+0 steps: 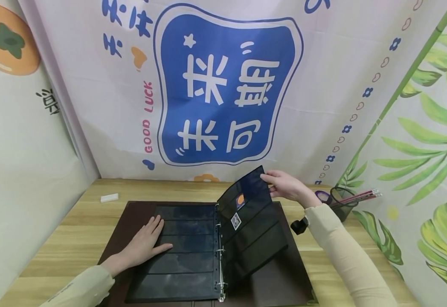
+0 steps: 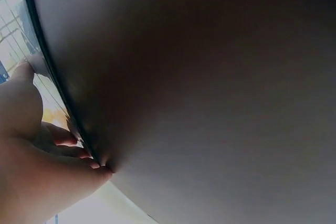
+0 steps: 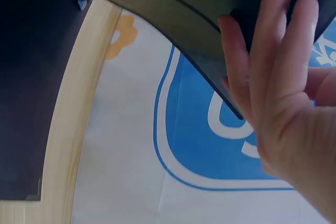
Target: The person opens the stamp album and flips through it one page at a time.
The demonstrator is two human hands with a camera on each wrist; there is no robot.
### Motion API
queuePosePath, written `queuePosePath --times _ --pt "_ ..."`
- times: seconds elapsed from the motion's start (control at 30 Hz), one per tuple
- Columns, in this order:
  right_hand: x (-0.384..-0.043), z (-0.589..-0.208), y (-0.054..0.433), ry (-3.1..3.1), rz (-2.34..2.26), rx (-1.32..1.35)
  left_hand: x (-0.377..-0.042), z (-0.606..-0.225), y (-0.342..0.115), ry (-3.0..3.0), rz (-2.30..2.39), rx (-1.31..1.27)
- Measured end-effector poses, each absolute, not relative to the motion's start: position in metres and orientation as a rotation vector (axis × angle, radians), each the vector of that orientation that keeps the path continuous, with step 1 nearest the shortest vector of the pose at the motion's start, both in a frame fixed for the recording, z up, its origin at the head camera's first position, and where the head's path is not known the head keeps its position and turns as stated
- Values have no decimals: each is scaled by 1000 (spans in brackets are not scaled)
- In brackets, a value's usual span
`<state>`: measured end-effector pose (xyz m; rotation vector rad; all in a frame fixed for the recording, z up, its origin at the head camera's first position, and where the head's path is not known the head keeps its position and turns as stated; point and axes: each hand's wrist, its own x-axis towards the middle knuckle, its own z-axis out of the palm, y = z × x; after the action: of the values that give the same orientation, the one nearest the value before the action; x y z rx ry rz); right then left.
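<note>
An open ring-bound stamp album (image 1: 294, 281) with a dark brown cover lies on the table. My left hand (image 1: 144, 241) rests with fingers extended on its left black pocket page (image 1: 185, 264); a dark surface fills most of the left wrist view beside this hand (image 2: 47, 166). With thumb and fingers, my right hand (image 1: 286, 186) pinches the upper outer corner of a black page (image 1: 252, 238), which stands tilted up from the metal rings (image 1: 220, 251). Two stamps show on that raised page: one with an orange disc (image 1: 240, 199) and a white-edged one (image 1: 236, 221).
A white block (image 1: 109, 198) lies at the back left of the wooden table (image 1: 70, 230). At the back right stand a mesh cup (image 1: 342, 209) with pencils (image 1: 361, 196) and a purple roll (image 1: 323, 196). A printed curtain (image 1: 123, 128) hangs right behind the table.
</note>
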<state>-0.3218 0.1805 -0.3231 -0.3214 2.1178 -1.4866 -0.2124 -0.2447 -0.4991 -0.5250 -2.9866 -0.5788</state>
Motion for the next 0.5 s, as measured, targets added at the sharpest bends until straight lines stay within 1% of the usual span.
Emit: queuePosePath --times 0.13,0.3,0.4,0.5 --pt "-316 -325 174 2084 -1570 -395 -211 -493 -242 -2993 -578 -540" --pt "-304 -338 171 2093 -1667 -552 -212 -485 -241 -3027 -548 -564" --pt "-297 -350 170 2137 -1650 -696 -215 -478 -240 -3047 -563 -580" --pt "-290 -359 169 2201 -1597 -806 -219 -466 -234 -3048 -675 -588"
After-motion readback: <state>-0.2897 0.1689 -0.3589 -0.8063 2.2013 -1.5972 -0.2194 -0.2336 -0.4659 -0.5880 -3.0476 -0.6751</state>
